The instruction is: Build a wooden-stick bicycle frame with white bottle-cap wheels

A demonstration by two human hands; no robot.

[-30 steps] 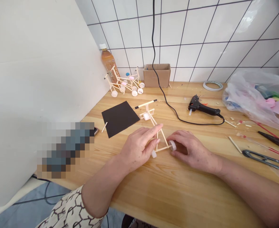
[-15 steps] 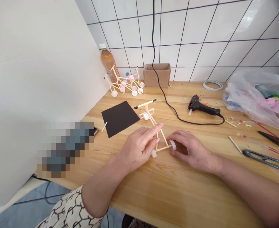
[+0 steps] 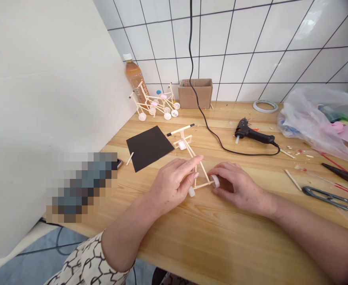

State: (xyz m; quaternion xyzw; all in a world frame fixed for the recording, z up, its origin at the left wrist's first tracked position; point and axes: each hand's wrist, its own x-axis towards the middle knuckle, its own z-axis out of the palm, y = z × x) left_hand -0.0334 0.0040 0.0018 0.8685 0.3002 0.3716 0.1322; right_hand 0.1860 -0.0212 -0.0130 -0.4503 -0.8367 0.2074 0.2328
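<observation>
Between my hands stands a toy tricycle (image 3: 205,170) made of thin wooden sticks, its handlebar (image 3: 180,130) tipped black and pointing away from me. White bottle caps serve as wheels. My left hand (image 3: 174,180) lies against the frame's left side, its fingers over the sticks and its thumb near the left rear wheel (image 3: 191,191). With thumb and fingertips, my right hand (image 3: 241,188) grips the right rear wheel (image 3: 215,181) at the end of the rear axle stick. The front wheel (image 3: 182,145) rests on the table under the handlebar.
Similar stick tricycles (image 3: 157,105) stand by a tea bottle (image 3: 136,77) and a cardboard box (image 3: 195,94). A black square sheet (image 3: 149,148) lies left. To the right are a glue gun (image 3: 252,132) with its cord, tape roll (image 3: 265,106), plastic bag (image 3: 325,122) and thread snips (image 3: 331,200).
</observation>
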